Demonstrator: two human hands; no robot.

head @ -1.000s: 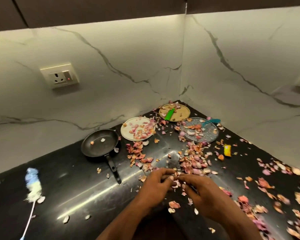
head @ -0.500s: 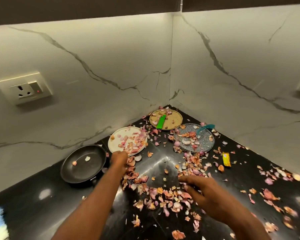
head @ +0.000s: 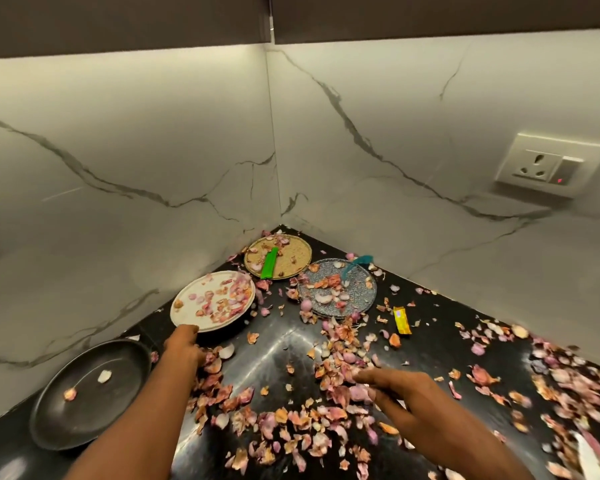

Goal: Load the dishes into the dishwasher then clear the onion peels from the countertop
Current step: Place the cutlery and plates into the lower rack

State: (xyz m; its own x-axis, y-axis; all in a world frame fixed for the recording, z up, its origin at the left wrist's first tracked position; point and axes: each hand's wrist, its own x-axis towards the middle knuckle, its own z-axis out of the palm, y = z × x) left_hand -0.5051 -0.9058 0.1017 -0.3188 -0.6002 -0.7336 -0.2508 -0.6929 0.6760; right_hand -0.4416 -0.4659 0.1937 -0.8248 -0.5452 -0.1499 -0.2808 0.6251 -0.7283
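We see three plates: our left hand [head: 185, 342] grips the white one [head: 201, 318]; our right hand [head: 400, 393] lies flat.

Onion peels [head: 291, 420] littered most of the black countertop [head: 281, 355], leaving one bare strip in the middle. Three plates [head: 212, 301] crowded the corner against the marble walls [head: 430, 209], a black pan [head: 90, 393] blocked the left, and the blurred right edge looked equally cluttered.

On the counter [head: 281, 355], three plates [head: 201, 317] cluster in the far corner; a pan [head: 90, 403] sits near left, onion peels [head: 291, 420] scattered centre and right.
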